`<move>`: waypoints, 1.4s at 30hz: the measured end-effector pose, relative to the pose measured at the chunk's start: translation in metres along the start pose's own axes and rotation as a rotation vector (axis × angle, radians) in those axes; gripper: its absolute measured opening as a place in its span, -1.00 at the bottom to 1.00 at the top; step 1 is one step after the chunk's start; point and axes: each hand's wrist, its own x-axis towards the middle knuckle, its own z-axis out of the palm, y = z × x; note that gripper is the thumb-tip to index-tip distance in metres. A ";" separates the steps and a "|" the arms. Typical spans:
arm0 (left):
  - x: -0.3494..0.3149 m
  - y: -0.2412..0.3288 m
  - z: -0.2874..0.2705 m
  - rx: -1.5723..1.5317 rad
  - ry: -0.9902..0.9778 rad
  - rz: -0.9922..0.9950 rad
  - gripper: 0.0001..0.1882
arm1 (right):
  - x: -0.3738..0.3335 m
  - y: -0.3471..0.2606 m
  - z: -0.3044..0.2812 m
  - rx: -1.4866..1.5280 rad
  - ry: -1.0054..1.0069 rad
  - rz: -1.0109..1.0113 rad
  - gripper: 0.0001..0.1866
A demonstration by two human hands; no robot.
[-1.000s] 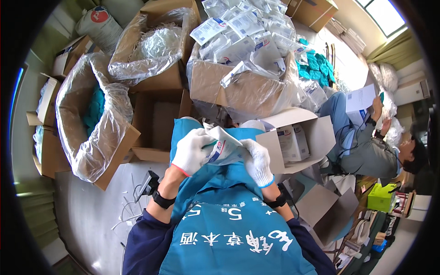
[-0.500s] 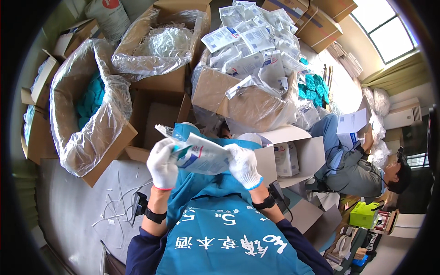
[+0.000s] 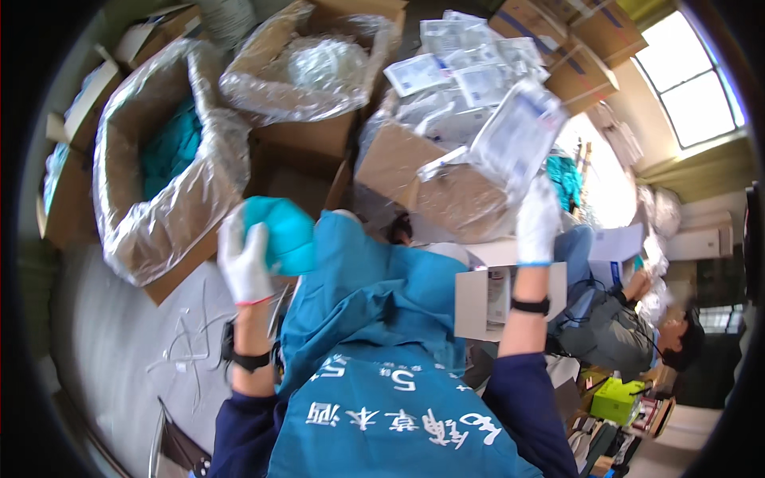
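Note:
My left hand (image 3: 241, 259), in a white knit glove, is closed on a teal folded cloth piece (image 3: 280, 235). It hangs near the right edge of a lined carton (image 3: 119, 227), in which similar teal pieces (image 3: 171, 151) lie. Farther right, my gloved right hand (image 3: 539, 225) grips the lower end of a clear printed plastic bag (image 3: 518, 131), smeared by motion; whether anything is inside I cannot tell. Behind that bag, a heap of similar printed bags (image 3: 478, 60) rises out of a big lined carton (image 3: 450, 191).
Another lined carton (image 3: 247, 84) with pale shredded material stands at the back. A small white box (image 3: 472, 307) with upright packets is beside my right forearm. At the right sits another person (image 3: 610, 338). Plastic straps (image 3: 187, 350) lie on the floor at the left.
Both hands were together on the bag over my lap. Now they are apart: the left has the teal cloth piece, while the right has swung the bag up and right toward the heap.

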 end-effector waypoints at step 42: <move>-0.110 0.035 0.119 -0.816 -0.865 -0.979 -0.69 | -0.123 -0.121 0.042 1.580 -0.575 0.848 -0.44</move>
